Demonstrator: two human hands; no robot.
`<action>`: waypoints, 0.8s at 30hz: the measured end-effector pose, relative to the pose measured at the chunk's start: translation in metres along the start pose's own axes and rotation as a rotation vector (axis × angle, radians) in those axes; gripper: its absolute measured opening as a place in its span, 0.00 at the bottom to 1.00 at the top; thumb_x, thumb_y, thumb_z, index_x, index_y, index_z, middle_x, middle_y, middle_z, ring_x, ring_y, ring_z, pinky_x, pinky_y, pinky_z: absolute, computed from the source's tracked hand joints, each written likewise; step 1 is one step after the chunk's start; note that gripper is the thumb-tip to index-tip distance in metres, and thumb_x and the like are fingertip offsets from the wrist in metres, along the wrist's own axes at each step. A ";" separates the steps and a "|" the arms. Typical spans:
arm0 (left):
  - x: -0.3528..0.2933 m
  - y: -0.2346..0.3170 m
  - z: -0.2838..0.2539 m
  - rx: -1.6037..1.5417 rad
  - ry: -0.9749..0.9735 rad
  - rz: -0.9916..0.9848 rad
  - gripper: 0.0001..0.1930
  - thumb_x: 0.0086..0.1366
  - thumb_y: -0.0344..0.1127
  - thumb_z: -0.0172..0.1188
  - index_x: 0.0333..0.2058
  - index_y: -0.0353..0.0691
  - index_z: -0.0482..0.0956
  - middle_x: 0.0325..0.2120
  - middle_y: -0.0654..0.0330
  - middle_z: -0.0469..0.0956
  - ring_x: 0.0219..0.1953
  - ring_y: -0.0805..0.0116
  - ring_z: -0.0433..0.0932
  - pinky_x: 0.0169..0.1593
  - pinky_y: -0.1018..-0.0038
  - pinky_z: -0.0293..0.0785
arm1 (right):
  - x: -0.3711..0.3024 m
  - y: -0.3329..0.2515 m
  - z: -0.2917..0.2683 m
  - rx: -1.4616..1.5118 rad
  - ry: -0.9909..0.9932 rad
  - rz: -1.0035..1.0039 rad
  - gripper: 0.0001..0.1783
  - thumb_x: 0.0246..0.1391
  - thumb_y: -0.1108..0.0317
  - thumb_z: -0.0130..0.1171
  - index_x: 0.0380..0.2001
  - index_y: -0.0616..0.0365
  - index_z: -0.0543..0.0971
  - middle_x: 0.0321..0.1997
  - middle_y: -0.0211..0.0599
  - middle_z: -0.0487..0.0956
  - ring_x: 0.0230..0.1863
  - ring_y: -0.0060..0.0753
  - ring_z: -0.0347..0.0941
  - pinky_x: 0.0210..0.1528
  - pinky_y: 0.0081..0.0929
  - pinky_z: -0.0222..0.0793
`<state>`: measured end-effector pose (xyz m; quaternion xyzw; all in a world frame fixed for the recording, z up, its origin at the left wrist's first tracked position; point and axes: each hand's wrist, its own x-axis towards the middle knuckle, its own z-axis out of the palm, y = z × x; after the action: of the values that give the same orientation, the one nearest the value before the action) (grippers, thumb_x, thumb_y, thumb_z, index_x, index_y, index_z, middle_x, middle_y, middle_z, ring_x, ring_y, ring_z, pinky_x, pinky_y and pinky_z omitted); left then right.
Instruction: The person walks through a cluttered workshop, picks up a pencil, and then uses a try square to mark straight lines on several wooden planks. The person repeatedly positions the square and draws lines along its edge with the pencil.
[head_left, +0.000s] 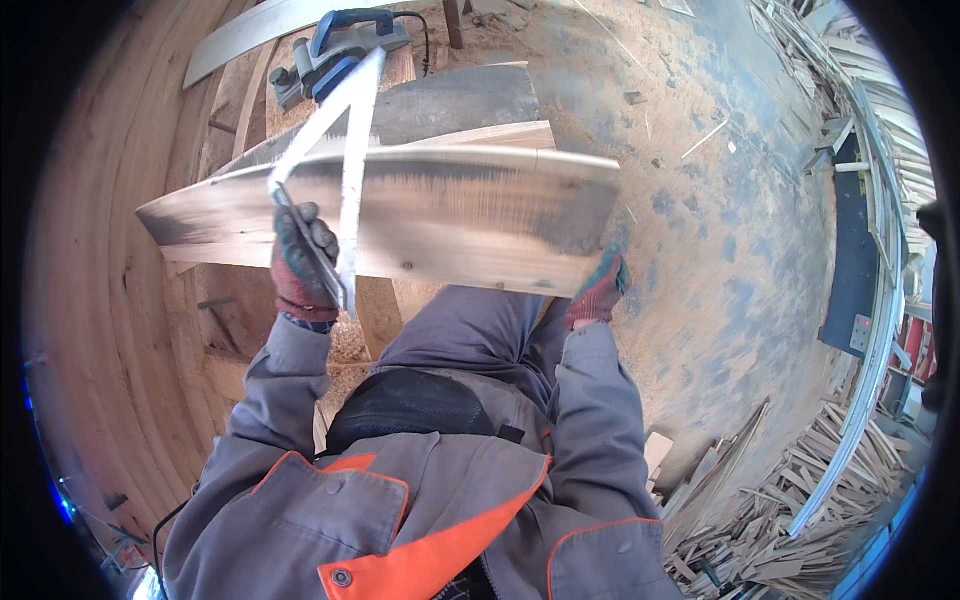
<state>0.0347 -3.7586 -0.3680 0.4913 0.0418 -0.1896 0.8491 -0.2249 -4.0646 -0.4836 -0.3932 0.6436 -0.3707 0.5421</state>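
Note:
In my gloved left hand (302,262) is a metal carpenter's triangle square (353,190), its fingers wrapped round the thick edge. The square stands tilted over a wide wooden board (470,215), which has a dark, stained upper part and paler wood along its near edge. My right hand (602,288), also gloved, grips the board's near right corner, with the fingers closed on it. The board's left end tapers. Behind it lie another grey, weathered board (450,100) and a pale wood edge (510,135), partly covered.
A blue and grey electric planer (335,60) with a black cord lies beyond the boards. Long planks (110,250) run along the left. Sawdust covers the floor (690,230). Offcuts (800,520) lie heaped at lower right, beside a long metal rail (865,390).

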 end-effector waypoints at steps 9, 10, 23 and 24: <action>-0.016 0.081 0.023 0.693 -0.063 0.547 0.27 0.77 0.60 0.47 0.41 0.37 0.77 0.39 0.49 0.85 0.38 0.63 0.84 0.47 0.67 0.79 | 0.000 0.060 -0.078 -0.177 -0.333 -0.627 0.24 0.69 0.54 0.57 0.58 0.59 0.70 0.60 0.43 0.70 0.58 0.40 0.73 0.62 0.37 0.73; -0.020 0.082 0.022 0.723 -0.065 0.456 0.28 0.76 0.60 0.47 0.41 0.37 0.78 0.38 0.49 0.85 0.38 0.63 0.84 0.46 0.67 0.79 | -0.003 0.057 -0.083 -0.129 -0.430 -0.558 0.24 0.68 0.52 0.58 0.56 0.60 0.71 0.57 0.43 0.72 0.55 0.41 0.75 0.59 0.38 0.76; -0.099 0.077 -0.015 0.759 0.016 0.180 0.26 0.75 0.59 0.52 0.41 0.37 0.79 0.35 0.52 0.85 0.29 0.71 0.80 0.35 0.76 0.76 | -0.050 0.005 -0.105 -0.110 -0.700 -0.340 0.26 0.70 0.45 0.52 0.50 0.61 0.75 0.46 0.41 0.80 0.45 0.39 0.79 0.53 0.38 0.78; -0.099 0.076 -0.016 0.757 0.023 0.176 0.27 0.75 0.60 0.52 0.41 0.37 0.79 0.35 0.52 0.85 0.29 0.71 0.80 0.35 0.76 0.76 | -0.050 0.005 -0.106 -0.120 -0.697 -0.343 0.26 0.70 0.45 0.51 0.50 0.61 0.74 0.46 0.41 0.80 0.45 0.39 0.79 0.53 0.38 0.78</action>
<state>-0.0276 -3.6834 -0.2884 0.7736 -0.0639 -0.1127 0.6203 -0.3249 -4.0120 -0.4539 -0.6283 0.3665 -0.2616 0.6344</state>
